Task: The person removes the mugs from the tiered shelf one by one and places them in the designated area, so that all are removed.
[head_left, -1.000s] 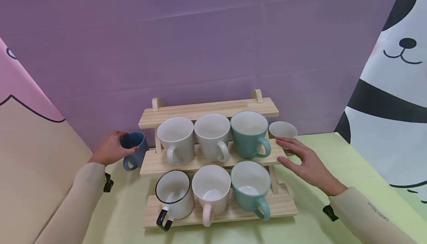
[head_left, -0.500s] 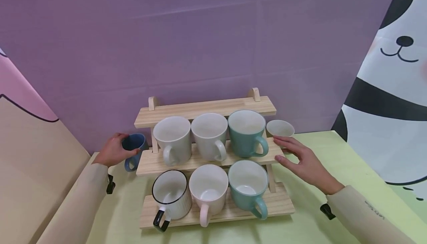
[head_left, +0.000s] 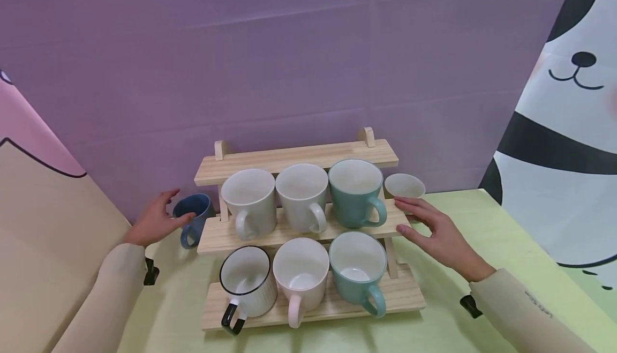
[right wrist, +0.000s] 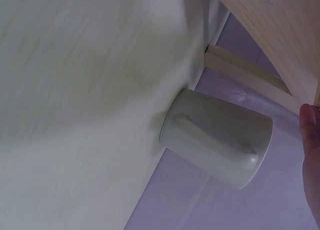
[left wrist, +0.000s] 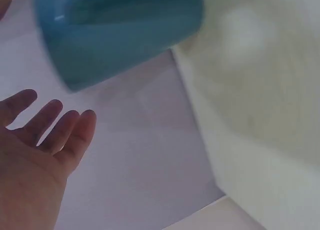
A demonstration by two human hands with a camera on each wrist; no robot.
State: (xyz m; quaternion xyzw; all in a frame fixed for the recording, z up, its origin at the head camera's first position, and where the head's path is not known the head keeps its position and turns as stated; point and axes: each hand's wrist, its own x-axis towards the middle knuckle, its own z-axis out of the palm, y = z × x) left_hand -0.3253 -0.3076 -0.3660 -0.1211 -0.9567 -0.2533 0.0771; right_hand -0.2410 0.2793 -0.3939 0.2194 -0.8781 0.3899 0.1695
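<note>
My left hand [head_left: 156, 220] is beside a blue mug [head_left: 200, 225] that stands left of the wooden rack [head_left: 299, 158]. Its fingers are spread and hold nothing; in the left wrist view a gap shows between the fingertips [left wrist: 86, 122] and the mug's wall. My right hand [head_left: 436, 232] rests with nearly straight fingers at the right end of the rack's middle shelf, thumb at the front corner. Two white mugs [head_left: 250, 203] and a teal mug [head_left: 354, 203] stand on that shelf. Below them are a black-rimmed white mug [head_left: 255, 288], a pale pink mug [head_left: 308, 283] and another teal mug [head_left: 354, 283].
Behind the rack's right end, near the right fingers, stands another white mug [right wrist: 215, 135]. The top shelf runs along the back below a purple backdrop [head_left: 299, 64]. A pale yellow-green table [head_left: 458, 208] lies under everything, and a panda-print panel [head_left: 569, 181] borders the right side.
My left hand has let go of the blue mug's rim and drawn slightly left, fingers spreading. The right hand stays at the shelf end. The head view has shifted slightly.
</note>
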